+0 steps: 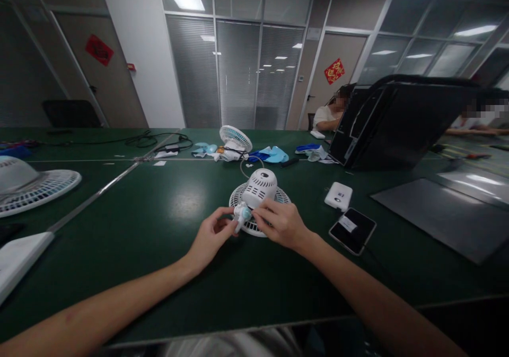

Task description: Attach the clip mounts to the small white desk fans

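Note:
A white electric fan (260, 187) lies face down on the green table, its motor housing upward and its round grille (256, 228) flat on the tabletop. At the near side of the housing is a white joint piece with a light-blue knob (246, 214). My left hand (214, 231) pinches the white joint piece (239, 222) from the left, thumb and forefinger on either side of it. From the right, my right hand (280, 220) has its fingertips closed at the light-blue knob; what lies between them is partly hidden.
Behind stands another small fan (235, 142) among blue fan blades (274, 154) and cables. To the right lie a white power bank (338, 196), a dark phone-like device (352, 231) and a grey sheet (437, 214), with a big black case (397, 121) beyond. Another person (330, 115) sits across.

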A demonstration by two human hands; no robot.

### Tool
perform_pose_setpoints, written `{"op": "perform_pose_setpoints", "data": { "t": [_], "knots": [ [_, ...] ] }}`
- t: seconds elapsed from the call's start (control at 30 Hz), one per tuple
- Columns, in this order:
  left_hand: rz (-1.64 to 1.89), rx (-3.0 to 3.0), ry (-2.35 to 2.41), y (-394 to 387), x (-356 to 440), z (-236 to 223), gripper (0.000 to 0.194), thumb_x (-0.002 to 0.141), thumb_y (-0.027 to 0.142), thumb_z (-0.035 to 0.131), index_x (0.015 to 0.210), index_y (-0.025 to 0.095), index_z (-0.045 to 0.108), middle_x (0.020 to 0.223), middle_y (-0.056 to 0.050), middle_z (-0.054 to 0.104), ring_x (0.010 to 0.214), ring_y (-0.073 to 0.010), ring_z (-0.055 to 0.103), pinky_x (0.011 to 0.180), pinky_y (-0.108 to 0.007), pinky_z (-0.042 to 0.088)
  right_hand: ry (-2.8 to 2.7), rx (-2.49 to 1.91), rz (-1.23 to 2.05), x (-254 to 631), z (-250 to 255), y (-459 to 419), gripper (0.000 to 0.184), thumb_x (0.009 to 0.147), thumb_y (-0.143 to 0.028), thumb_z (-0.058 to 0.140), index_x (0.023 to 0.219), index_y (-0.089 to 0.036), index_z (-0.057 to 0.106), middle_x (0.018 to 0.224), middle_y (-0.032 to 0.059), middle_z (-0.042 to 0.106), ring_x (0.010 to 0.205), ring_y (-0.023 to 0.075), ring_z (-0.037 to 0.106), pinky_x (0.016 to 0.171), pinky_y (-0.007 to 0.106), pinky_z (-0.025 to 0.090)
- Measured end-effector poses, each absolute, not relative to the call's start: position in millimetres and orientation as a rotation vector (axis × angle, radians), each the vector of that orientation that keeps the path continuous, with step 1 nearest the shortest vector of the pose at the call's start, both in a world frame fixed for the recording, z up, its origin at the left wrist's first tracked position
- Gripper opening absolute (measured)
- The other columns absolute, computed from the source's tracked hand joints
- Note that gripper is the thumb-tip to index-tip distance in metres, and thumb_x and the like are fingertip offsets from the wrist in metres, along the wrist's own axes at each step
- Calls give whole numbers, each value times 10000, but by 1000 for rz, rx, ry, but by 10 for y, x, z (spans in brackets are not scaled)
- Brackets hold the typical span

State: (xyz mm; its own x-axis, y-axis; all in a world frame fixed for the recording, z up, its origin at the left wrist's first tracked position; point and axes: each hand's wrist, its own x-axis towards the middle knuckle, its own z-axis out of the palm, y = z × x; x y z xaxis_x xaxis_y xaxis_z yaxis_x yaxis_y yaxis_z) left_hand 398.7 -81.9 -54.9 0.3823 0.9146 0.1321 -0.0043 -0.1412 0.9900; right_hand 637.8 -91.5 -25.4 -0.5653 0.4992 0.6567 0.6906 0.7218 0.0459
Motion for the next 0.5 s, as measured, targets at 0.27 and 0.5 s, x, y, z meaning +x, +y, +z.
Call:
{"op": "perform_pose_setpoints", "data": {
  "t": [0.27, 0.5],
  "knots": [
    [1004, 1493, 855, -811, 3984, -563, 459, 875, 440, 708, 1216, 150, 609, 887, -53, 716, 815, -204, 678, 811, -329, 529, -2273, -839, -342, 6351, -259, -932, 218, 1017, -241, 535, 1145, -160, 692, 952, 59, 659, 752, 138, 606, 626, 268, 464],
    [1000, 1483, 855, -821, 3985, -547, 462, 871, 434, 713, 1215, 147, 604, 911, -57, 712, 825, -206, 679, 823, -337, 534, -2333, -851, -334, 6350, -283, -947, 198, 1014, -256, 539, 1028, -164, 714, 907, 47, 647, 718, 136, 587, 606, 269, 448]
  ]
}}
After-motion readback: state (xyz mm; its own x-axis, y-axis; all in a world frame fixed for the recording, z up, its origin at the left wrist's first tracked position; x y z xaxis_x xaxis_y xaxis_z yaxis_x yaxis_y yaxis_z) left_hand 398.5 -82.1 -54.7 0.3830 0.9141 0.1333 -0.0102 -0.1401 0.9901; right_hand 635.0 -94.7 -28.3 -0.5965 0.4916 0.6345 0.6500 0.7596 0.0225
